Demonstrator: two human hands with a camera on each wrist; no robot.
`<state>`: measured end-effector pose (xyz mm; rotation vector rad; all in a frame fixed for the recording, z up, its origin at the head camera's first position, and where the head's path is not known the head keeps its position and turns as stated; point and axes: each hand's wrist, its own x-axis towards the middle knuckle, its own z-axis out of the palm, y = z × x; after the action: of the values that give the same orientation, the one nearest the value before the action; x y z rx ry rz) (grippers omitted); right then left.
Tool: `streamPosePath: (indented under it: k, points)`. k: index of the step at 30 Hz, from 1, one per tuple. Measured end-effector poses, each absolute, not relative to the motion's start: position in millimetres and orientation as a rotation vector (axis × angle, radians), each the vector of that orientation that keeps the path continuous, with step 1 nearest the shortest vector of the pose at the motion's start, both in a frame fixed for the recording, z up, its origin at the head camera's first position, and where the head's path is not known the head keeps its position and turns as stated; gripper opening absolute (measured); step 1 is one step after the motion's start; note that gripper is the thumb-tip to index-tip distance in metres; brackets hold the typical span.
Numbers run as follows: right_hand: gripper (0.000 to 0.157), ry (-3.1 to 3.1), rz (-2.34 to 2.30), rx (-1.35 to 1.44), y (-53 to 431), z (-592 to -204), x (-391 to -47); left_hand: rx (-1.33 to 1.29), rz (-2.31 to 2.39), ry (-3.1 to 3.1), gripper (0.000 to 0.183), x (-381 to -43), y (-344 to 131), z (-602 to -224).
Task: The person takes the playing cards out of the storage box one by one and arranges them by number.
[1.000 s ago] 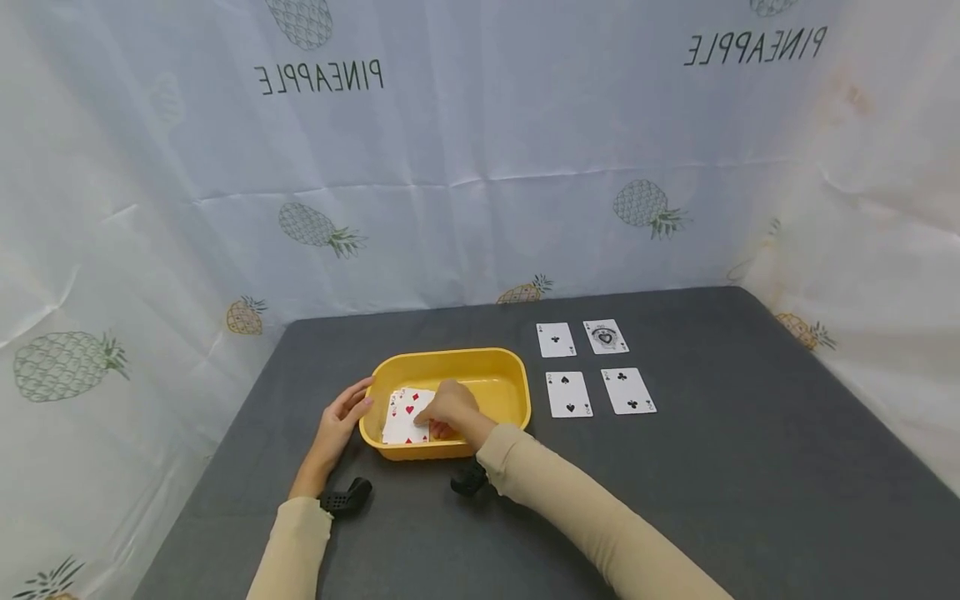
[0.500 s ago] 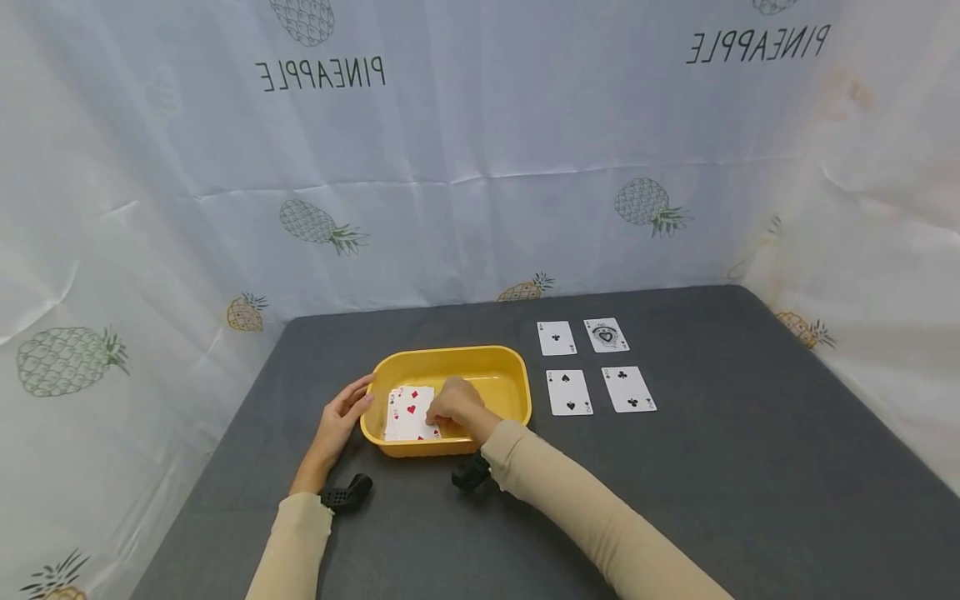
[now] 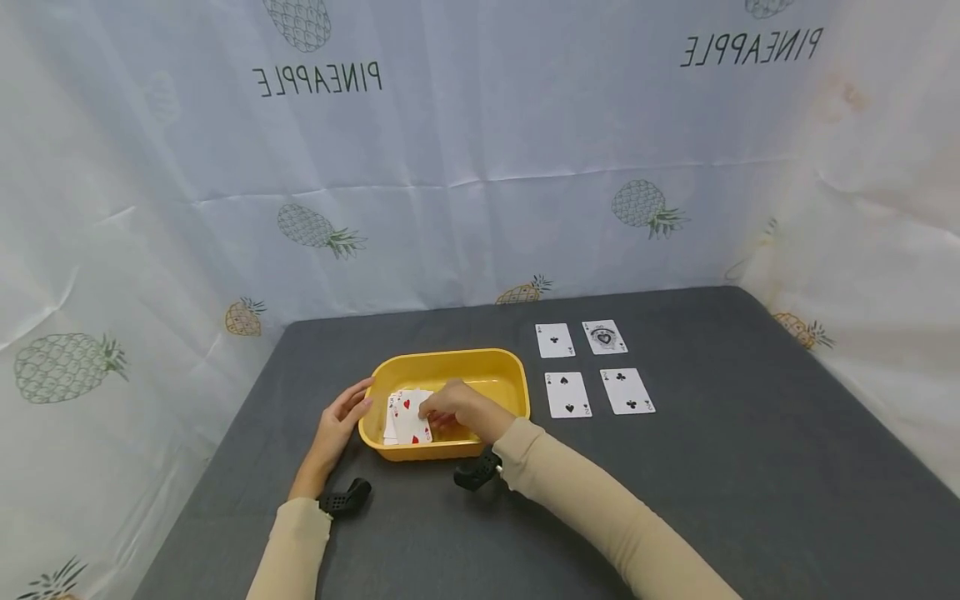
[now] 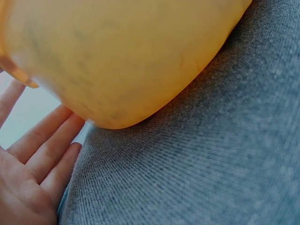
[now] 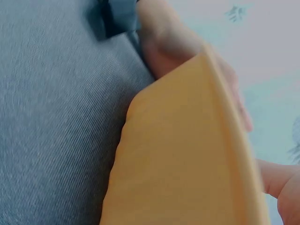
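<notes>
A yellow plastic tub [image 3: 495,387] stands on the dark table, with a small pile of playing cards [image 3: 408,421] inside at its left. Red hearts show on the top card. My right hand [image 3: 461,408] reaches over the front rim and pinches a card at the pile's right edge; its far fingertips are partly hidden. In the right wrist view, part of the right hand [image 5: 283,187] shows beyond the tub wall. My left hand [image 3: 337,429] rests at the tub's left end. Its fingers lie nearly straight against the outer wall in the left wrist view [image 4: 47,150].
Right of the tub, several black-suit cards lie face up in two rows, among them an ornate ace [image 3: 604,337] and a club card [image 3: 627,392]. A pineapple-print curtain [image 3: 480,167] hangs behind and beside the table [image 3: 750,467]. Each wrist wears a black camera.
My right hand has shifted slightly within the tub. The diamonds seen on the pile earlier no longer show; a hearts card is now visible. My left hand keeps its place.
</notes>
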<state>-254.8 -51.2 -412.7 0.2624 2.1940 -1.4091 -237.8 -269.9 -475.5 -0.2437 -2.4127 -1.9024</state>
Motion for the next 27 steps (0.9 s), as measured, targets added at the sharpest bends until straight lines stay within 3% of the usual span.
streamPosePath:
  k: [13,27]
  points:
    - [0.012,2.144,-1.566,0.075,-38,-398,-240,-0.203,-1.874,-2.459,0.048,-238,-269,-476]
    - [0.018,2.141,-1.661,-0.112,1,-390,-231,-0.174,-1.861,-2.478,0.049,-238,-269,-476]
